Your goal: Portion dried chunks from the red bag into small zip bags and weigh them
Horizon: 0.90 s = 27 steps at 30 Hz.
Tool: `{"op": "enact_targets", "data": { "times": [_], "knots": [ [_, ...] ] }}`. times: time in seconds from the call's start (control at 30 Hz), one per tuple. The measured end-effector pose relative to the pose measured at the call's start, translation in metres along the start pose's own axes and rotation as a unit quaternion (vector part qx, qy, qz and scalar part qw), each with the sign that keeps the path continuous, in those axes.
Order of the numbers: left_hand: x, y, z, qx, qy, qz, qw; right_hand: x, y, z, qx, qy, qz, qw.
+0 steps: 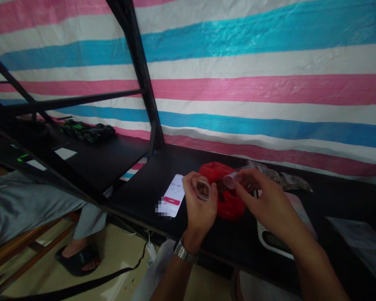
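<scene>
My left hand is closed round a small clear plastic bag, its mouth held open and brown pieces showing inside. In my right hand, the fingers pinch a small translucent plastic cup, tilted toward the left hand. Between and behind the hands lies an open red plastic bag with dark brown bits in it. Under my right forearm is a white digital scale, partly covered by the arm. What is inside the cup cannot be made out.
A phone showing a timer lies left of my left hand. Filled clear bags rest behind the scale, and flat clear bags lie at right. A black metal frame rises at left, near a seated person's leg.
</scene>
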<state>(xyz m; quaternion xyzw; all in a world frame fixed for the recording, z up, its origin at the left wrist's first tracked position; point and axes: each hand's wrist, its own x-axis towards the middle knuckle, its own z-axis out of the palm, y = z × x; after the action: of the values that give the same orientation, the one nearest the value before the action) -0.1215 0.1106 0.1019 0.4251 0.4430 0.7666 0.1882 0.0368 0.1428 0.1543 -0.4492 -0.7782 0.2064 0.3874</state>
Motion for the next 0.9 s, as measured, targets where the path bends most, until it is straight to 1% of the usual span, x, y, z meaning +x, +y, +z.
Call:
{"op": "enact_targets", "data": {
  "times": [0.03,0.07,0.1,0.13,0.2,0.27,0.3,0.33,0.37,0.47,0.53,0.6,0.77,0.9],
  "knots": [
    [0.004,0.005,-0.004,0.012,0.043,0.031,0.999,0.002,0.005,0.001,-0.038,-0.027,0.012,0.999],
    [0.008,0.011,-0.009,0.026,0.072,0.058,0.995,0.004,0.010,0.001,-0.076,-0.057,0.021,0.995],
    [0.011,0.016,-0.013,0.041,0.083,0.077,0.993,0.005,0.014,0.002,-0.107,-0.087,0.027,0.990],
    [0.013,0.020,-0.017,0.049,0.077,0.083,0.992,0.004,0.017,0.003,-0.121,-0.114,0.029,0.986],
    [0.012,0.026,-0.021,0.053,0.058,0.059,0.995,0.001,0.019,0.004,-0.099,-0.170,0.020,0.980],
    [0.007,0.026,-0.021,0.050,0.038,0.012,0.998,-0.002,0.020,0.005,-0.052,-0.227,0.009,0.972],
    [0.005,0.025,-0.019,0.050,0.027,-0.012,0.998,-0.003,0.020,0.005,-0.039,-0.242,0.009,0.970],
    [0.002,0.023,-0.017,0.048,0.011,-0.034,0.998,-0.003,0.021,0.005,-0.041,-0.242,0.014,0.969],
    [0.000,0.020,-0.015,0.046,-0.008,-0.052,0.998,-0.002,0.022,0.005,-0.055,-0.228,0.021,0.972],
    [-0.004,0.013,-0.011,0.035,-0.065,-0.086,0.994,0.006,0.024,0.007,-0.126,-0.154,0.033,0.979],
    [-0.005,0.010,-0.009,0.032,-0.090,-0.097,0.991,0.011,0.025,0.011,-0.180,-0.121,0.038,0.976],
    [-0.006,0.006,-0.007,0.029,-0.103,-0.108,0.988,0.015,0.024,0.017,-0.224,-0.107,0.042,0.968],
    [-0.014,-0.011,0.001,0.032,-0.105,-0.118,0.987,0.016,0.026,0.032,-0.275,-0.107,0.044,0.955],
    [-0.026,-0.021,0.005,0.097,-0.064,-0.144,0.983,0.016,0.029,0.039,-0.296,-0.113,0.049,0.947]
  ]
}}
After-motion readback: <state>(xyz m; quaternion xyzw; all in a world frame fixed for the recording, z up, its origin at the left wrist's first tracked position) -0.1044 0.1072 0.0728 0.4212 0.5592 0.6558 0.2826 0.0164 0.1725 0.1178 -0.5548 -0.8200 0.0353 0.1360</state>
